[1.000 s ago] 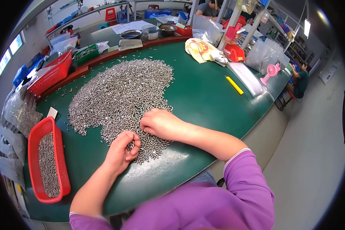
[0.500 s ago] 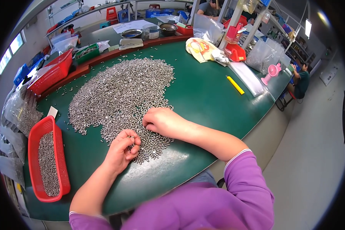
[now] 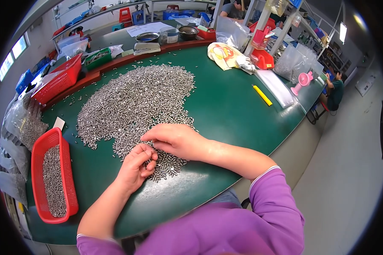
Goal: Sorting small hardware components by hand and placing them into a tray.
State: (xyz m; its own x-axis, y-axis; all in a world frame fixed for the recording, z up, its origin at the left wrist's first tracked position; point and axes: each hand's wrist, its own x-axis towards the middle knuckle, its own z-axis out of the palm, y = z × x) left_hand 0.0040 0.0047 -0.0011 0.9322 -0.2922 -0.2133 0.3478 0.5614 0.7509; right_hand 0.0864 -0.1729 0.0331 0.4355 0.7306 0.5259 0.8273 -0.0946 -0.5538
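Note:
A broad heap of small silvery metal pins (image 3: 136, 93) covers the middle of the green table. At the heap's near edge my left hand (image 3: 136, 166) is curled, palm turned inward; small metal pins seem to sit in its closed fingers, mostly hidden. My right hand (image 3: 178, 141) hovers just over the pins beside it, fingers stretched toward the left hand and thumb apart below them. I see nothing held in it. To the left stands a long red plastic basket (image 3: 74, 187) with more of the same pins inside.
A small white card (image 3: 59, 123) lies behind the basket, next to plastic bags of pins (image 3: 32, 127). On the right are a yellow cutter-like tool (image 3: 262, 95), clear plastic sheets (image 3: 276, 88), a pink fan (image 3: 302, 83) and a patterned cloth (image 3: 223, 55). A wooden rim (image 3: 115, 63) borders the far side.
My right hand has moved left and a little nearer, its fingers now stretched out above the pins by the left hand. The left hand stays almost where it was.

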